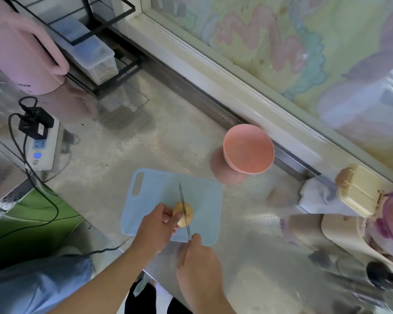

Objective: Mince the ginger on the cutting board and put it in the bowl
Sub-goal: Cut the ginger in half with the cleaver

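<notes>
A yellowish lump of ginger (187, 211) lies on the light blue cutting board (204, 196) near its front edge. My left hand (157, 227) pins the ginger from the left with its fingertips. My right hand (199, 266) grips the handle of a thin knife (183, 207), whose blade runs across the middle of the ginger, edge down. The pink bowl (247, 148) stands empty behind and to the right of the board, close to the window sill.
A pink kettle (21, 55) and a wire rack with a clear box (93, 55) stand at the back left. A power strip (42, 146) with cables lies left of the board. A beige container (359, 191) and other kitchen items crowd the right side.
</notes>
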Motion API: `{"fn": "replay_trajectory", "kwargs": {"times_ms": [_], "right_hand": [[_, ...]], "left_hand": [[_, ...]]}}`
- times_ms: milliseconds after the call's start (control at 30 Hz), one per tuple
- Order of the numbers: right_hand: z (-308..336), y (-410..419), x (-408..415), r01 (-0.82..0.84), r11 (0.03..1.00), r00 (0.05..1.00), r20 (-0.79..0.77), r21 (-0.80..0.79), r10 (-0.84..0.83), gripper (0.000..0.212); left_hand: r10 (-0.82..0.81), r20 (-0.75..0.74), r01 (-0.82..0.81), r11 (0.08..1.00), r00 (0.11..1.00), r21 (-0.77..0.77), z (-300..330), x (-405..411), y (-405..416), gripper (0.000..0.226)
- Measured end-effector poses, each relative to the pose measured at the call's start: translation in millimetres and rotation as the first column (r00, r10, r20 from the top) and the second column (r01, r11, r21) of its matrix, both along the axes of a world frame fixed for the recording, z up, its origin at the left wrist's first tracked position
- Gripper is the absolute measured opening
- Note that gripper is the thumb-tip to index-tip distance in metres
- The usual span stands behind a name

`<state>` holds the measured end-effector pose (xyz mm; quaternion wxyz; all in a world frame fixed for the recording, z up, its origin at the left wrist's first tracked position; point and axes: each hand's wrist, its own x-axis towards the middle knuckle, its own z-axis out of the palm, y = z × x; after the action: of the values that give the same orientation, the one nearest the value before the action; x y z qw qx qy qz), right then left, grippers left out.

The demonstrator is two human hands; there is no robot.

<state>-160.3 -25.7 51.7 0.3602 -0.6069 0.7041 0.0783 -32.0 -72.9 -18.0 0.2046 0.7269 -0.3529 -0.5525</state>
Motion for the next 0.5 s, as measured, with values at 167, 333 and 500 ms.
{"fn": "replay_trajectory", "kwargs": {"times_ms": [167, 333, 500], "right_hand": [[-3.1, 0.3, 0.7, -0.016, 1.0, 1.0, -0.023, -0.001, 0.016, 0.016], [-4.0, 2.8, -1.6, 0.009, 1.0, 1.0, 0.025, -0.018, -0.009, 0.007], [-0.9, 2.7, 0.7, 0.011, 1.0, 0.999, 0.033, -0.014, -0.01, 0.003]], "left_hand": [[0.001, -0.01, -0.001, 1.0, 1.0, -0.004, -2.1, 0.9, 1.8, 0.021], [0.0, -0.012, 0.0, 1.0, 1.0, -0.007, -2.7, 2.1, 2.1, 0.021], [0.009, -0.012, -0.01, 1.0, 1.0, -0.004, -2.9, 1.3, 1.7, 0.022]]}}
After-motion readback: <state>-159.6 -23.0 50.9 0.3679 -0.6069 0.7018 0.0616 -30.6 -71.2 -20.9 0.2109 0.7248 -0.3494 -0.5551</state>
